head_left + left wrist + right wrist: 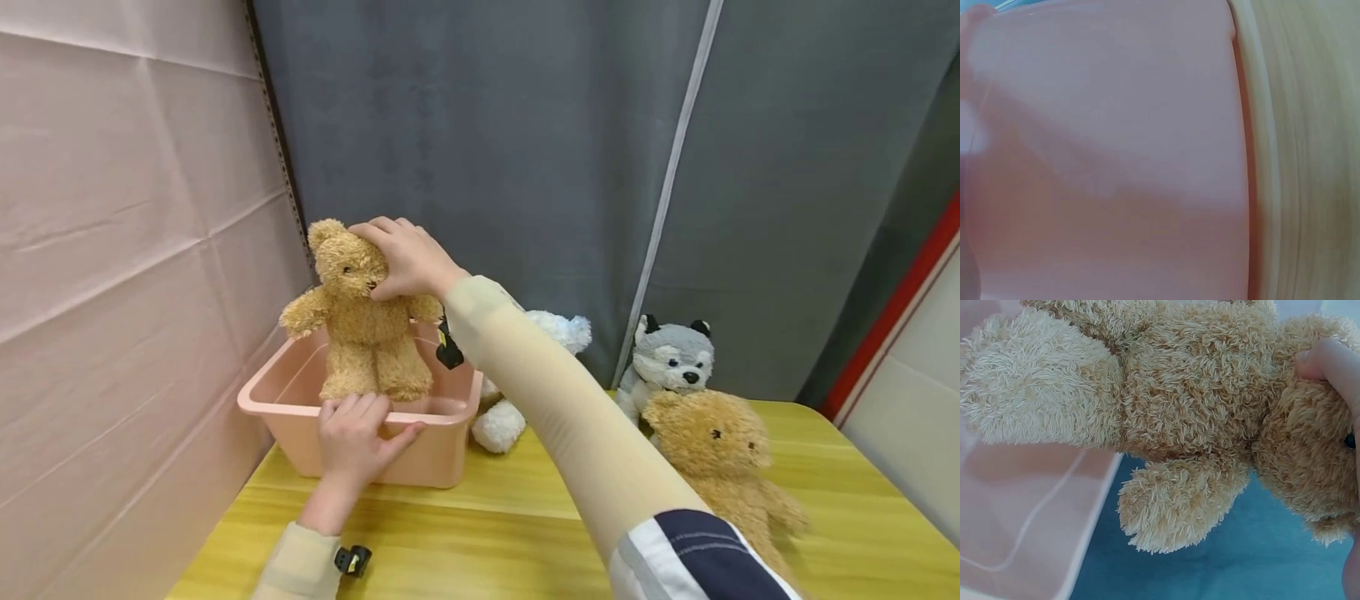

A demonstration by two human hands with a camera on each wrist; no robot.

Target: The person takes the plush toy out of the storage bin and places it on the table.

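Observation:
A tan teddy bear [367,325] hangs upright over a pink plastic tub [438,450], its legs inside the rim. My right hand [411,260] grips the bear by the head, with the thumb across its face near the muzzle. In the right wrist view the thumb sinks into the fur of the bear [1197,381], and one arm sticks out past the tub's edge. My left hand [356,442] holds the tub's front rim, fingers hooked over it and thumb outside. Only the tub's outer wall [1116,125] and the tabletop fill most of the left wrist view.
A white plush toy [498,427] sits right of the tub, partly behind my right arm. Farther right are a grey and white husky plush [675,358] and a second tan bear [712,442] on the yellow wooden table [480,533]. A pale cloth wall [135,275] borders the left.

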